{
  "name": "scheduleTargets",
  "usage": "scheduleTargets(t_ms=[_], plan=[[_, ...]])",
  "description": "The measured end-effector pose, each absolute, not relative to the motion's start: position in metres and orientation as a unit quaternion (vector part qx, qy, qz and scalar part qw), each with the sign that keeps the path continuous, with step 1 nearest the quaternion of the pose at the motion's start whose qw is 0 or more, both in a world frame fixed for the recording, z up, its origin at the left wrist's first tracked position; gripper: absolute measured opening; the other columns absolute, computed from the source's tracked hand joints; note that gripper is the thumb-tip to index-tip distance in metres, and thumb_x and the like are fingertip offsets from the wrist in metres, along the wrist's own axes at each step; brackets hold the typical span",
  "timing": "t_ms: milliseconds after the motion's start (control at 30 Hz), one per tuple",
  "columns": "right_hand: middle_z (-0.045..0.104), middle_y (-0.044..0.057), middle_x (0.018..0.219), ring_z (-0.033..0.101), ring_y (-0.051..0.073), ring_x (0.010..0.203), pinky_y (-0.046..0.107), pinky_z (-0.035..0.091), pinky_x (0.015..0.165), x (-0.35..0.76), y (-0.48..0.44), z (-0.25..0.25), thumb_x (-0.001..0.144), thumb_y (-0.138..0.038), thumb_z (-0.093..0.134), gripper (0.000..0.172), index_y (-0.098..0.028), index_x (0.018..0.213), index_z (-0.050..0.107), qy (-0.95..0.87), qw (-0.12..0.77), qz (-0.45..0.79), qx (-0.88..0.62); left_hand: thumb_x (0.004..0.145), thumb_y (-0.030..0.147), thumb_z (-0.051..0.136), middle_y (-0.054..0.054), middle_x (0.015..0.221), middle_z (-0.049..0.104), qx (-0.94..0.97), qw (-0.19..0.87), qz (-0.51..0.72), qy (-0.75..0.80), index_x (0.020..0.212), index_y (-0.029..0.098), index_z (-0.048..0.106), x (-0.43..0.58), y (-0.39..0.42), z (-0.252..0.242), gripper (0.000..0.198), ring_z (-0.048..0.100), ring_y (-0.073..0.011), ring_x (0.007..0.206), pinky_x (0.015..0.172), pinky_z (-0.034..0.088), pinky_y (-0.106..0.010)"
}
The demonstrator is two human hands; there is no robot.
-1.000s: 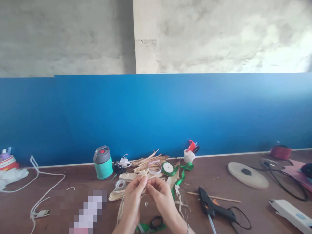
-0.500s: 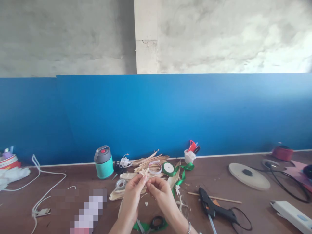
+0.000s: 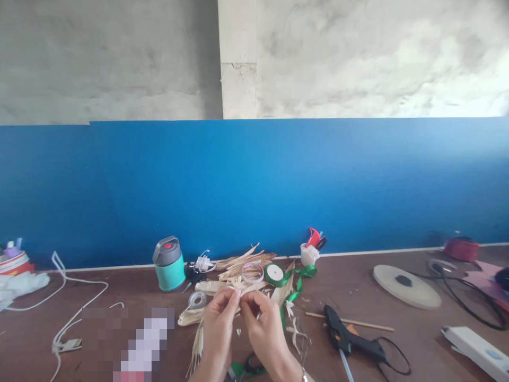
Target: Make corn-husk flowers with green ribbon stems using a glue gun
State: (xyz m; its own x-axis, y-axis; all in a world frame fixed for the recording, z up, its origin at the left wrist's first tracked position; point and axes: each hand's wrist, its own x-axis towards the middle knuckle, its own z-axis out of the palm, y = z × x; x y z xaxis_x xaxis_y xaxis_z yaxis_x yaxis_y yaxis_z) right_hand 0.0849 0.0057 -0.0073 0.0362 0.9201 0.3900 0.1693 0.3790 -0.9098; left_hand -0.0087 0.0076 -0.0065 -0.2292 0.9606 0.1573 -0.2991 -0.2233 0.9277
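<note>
A small cream flower of dried husk strips (image 3: 237,283) sticks up from the pinched fingers of my left hand (image 3: 221,314). Close beside it, my right hand (image 3: 260,318) is closed at the flower's base, thumb against forefinger; what lies between those fingertips is hidden. Behind both hands spreads a pile of dried corn husks (image 3: 209,287), with a roll of clear tape (image 3: 196,301) at its left. A spool of green ribbon (image 3: 274,275) and a pale ribbon roll (image 3: 252,273) rest on the husks. Below my wrists, black-handled scissors (image 3: 253,365) are partly covered.
A black glue gun (image 3: 350,337) lies at right across a thin wooden stick (image 3: 371,326). Further right are a round turntable (image 3: 421,292) and a white box-like device (image 3: 477,350). A teal jar (image 3: 170,273) stands back left, near white cables (image 3: 81,313). A white cup (image 3: 309,255) holds red-handled scissors.
My right hand has shifted slightly left and turned, its wrist closer to my left one. The flower's petals stand a little higher and more spread above my fingers.
</note>
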Motion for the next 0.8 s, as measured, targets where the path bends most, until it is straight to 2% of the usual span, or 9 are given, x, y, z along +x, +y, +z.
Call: scheduleTargets(t_ms=[133, 233, 333, 433, 533, 633, 800], plan=[[0.054, -0.001, 0.053, 0.041, 0.01, 0.049, 0.022, 0.03, 0.049, 0.086, 0.008, -0.001, 0.068, -0.035, 0.066, 0.023, -0.015, 0.059, 0.059, -0.497, 0.549, 0.548, -0.388, 0.064, 0.041, 0.074, 0.001, 0.058, 0.051, 0.388, 0.511, 0.661, 0.389, 0.052, 0.015, 0.061, -0.008, 0.005, -0.001, 0.032, 0.046, -0.0133, 0.057, 0.054, 0.037, -0.022], [0.053, -0.002, 0.052, 0.039, 0.008, 0.048, 0.02, 0.029, 0.049, 0.086, 0.01, 0.0, 0.065, -0.037, 0.071, 0.028, -0.015, 0.057, 0.057, -0.453, 0.538, 0.618, -0.35, 0.064, 0.041, 0.075, 0.002, 0.055, 0.049, 0.373, 0.552, 0.649, 0.368, 0.05, 0.015, 0.058, -0.008, 0.004, 0.003, 0.034, 0.043, -0.0111, 0.052, 0.05, 0.034, -0.022], [0.054, -0.003, 0.051, 0.039, 0.008, 0.047, 0.02, 0.028, 0.048, 0.086, 0.014, -0.004, 0.065, -0.043, 0.072, 0.032, -0.015, 0.059, 0.058, -0.47, 0.543, 0.599, -0.353, 0.064, 0.039, 0.075, 0.003, 0.053, 0.049, 0.356, 0.583, 0.64, 0.352, 0.051, 0.015, 0.058, -0.009, 0.005, 0.004, 0.032, 0.043, -0.0103, 0.051, 0.05, 0.035, -0.022], [0.053, -0.003, 0.049, 0.041, 0.009, 0.047, 0.021, 0.029, 0.048, 0.087, 0.019, -0.009, 0.066, -0.048, 0.071, 0.035, -0.015, 0.062, 0.06, -0.508, 0.547, 0.55, -0.375, 0.065, 0.036, 0.075, 0.001, 0.057, 0.058, 0.341, 0.593, 0.637, 0.356, 0.06, 0.015, 0.065, -0.01, 0.007, 0.003, 0.024, 0.05, -0.0117, 0.055, 0.056, 0.039, -0.023], [0.053, -0.003, 0.049, 0.042, 0.009, 0.046, 0.022, 0.03, 0.048, 0.09, 0.021, -0.007, 0.066, -0.051, 0.07, 0.037, -0.015, 0.062, 0.061, -0.52, 0.544, 0.533, -0.386, 0.063, 0.035, 0.076, -0.003, 0.069, 0.068, 0.329, 0.593, 0.636, 0.367, 0.072, 0.015, 0.072, -0.012, 0.01, 0.001, 0.022, 0.061, -0.0182, 0.07, 0.066, 0.045, -0.026], [0.056, -0.002, 0.052, 0.041, 0.009, 0.046, 0.021, 0.029, 0.047, 0.092, 0.02, -0.003, 0.065, -0.053, 0.07, 0.039, -0.015, 0.064, 0.061, -0.502, 0.54, 0.559, -0.38, 0.061, 0.034, 0.076, -0.007, 0.078, 0.072, 0.314, 0.593, 0.642, 0.371, 0.076, 0.015, 0.074, -0.014, 0.013, -0.002, 0.024, 0.063, -0.0241, 0.085, 0.075, 0.046, -0.03], [0.057, -0.002, 0.052, 0.041, 0.008, 0.045, 0.021, 0.028, 0.046, 0.093, 0.019, -0.002, 0.064, -0.054, 0.071, 0.04, -0.015, 0.066, 0.061, -0.49, 0.54, 0.572, -0.376, 0.063, 0.036, 0.076, -0.005, 0.077, 0.071, 0.317, 0.589, 0.641, 0.378, 0.074, 0.017, 0.072, -0.016, 0.013, -0.002, 0.023, 0.063, -0.021, 0.079, 0.07, 0.046, -0.028]])
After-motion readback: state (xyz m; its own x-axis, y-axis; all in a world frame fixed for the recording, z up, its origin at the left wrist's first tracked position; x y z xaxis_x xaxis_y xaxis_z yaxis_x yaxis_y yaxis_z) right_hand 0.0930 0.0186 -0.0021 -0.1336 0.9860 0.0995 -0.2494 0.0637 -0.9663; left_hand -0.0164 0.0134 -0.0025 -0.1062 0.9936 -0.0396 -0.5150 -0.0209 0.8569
